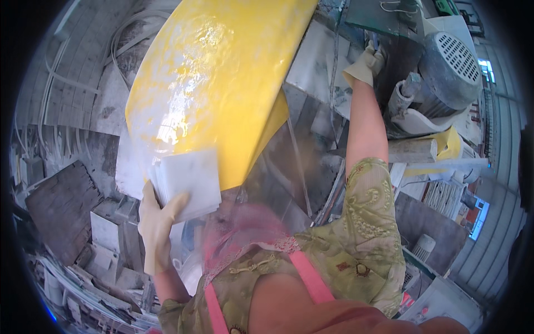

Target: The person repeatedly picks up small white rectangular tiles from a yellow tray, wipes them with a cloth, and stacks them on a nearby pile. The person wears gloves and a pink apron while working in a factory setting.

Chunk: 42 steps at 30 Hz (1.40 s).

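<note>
Stone-cutting workshop: a grey electric motor point(449, 69) on a cutting machine, stone offcuts point(105, 261) heaped on the dusty floor, corrugated metal walling point(495, 234).

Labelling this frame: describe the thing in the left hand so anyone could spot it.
Find the big glossy yellow curved guard at the top. Below its lower edge, the gloved left hand holds a stack of white square tiles; unlike the grey rubble around, it is clean, flat and bright white.

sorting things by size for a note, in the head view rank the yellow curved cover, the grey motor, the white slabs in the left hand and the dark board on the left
1. yellow curved cover, though it sits nearest the camera
2. grey motor and dark board: look alike, not ranked
3. white slabs, held by the left hand
</note>
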{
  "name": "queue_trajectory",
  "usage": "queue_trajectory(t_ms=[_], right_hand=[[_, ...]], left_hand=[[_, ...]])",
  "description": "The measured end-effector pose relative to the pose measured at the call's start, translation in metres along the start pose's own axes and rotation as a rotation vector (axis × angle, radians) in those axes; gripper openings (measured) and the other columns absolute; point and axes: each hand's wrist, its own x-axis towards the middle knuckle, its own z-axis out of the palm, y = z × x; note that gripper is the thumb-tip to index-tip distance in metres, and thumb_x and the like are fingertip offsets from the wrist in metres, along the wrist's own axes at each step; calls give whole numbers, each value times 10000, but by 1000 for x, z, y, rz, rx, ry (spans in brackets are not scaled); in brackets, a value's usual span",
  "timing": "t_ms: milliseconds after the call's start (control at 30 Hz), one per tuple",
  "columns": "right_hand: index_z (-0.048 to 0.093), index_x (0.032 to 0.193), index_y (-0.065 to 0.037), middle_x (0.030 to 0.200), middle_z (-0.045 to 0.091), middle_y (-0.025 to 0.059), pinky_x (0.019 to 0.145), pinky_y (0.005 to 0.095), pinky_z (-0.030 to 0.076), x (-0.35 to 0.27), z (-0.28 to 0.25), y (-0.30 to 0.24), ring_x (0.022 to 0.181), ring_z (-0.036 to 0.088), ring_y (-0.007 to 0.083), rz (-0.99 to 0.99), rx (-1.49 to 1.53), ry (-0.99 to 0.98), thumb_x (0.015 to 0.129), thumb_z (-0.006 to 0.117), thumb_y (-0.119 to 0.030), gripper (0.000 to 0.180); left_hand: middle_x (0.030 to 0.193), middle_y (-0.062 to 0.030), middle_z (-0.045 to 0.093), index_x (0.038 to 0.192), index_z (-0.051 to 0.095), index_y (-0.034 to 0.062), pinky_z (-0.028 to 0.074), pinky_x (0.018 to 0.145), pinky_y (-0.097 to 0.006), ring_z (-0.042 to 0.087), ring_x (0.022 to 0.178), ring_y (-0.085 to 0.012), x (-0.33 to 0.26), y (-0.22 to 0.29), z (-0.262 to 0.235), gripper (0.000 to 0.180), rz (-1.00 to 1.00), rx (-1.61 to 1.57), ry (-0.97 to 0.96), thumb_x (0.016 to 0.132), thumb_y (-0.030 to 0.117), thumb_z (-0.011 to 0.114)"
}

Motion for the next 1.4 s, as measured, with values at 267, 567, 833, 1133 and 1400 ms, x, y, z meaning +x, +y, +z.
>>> queue_trajectory(t_ms=[267,567,833,1133,1400], right_hand=[[594,1303,-19,1222,666,179,1074,390,424,21,25,-34,1261,573,308,-343,-460,-34,947,530,-298,457],[536,1401,-97,1317,626,194,1035,443,469,-7,-14,-38,1217,602,352,-378,-278,-94,905,559,-335,551],[655,1160,66,1045,724,165,770,351,600,-308,-158,-32,866,732,236,385,709,-1270,1074,504,-347,448],[593,1227,119,1124,685,189,894,355,588,-393,-163,-40,1015,699,259,390,718,-1711,1041,542,-340,498],[676,1031,88,893,729,194,767,326,583,-358,-147,-81,812,732,254,73,348,-1781,1012,474,-277,417]], left_hand=[[1320,-212,603,1472,469,18,464,1020,-392,602,1194,-332,-5,7,5,940,-89,14,56,665,344,824],[1225,-191,662,1402,496,-49,522,929,-378,658,1085,-303,2,1,14,899,59,-51,67,656,291,865],[1136,-258,699,1257,560,-101,537,905,-395,696,1051,-340,1,-11,16,981,128,141,140,611,568,871],[1113,-271,694,1195,596,-84,550,895,-432,688,1022,-403,-30,41,38,966,308,738,267,595,640,819],[1024,-266,704,1138,615,-69,565,830,-424,704,937,-379,-2,74,36,889,509,842,264,599,619,776]])
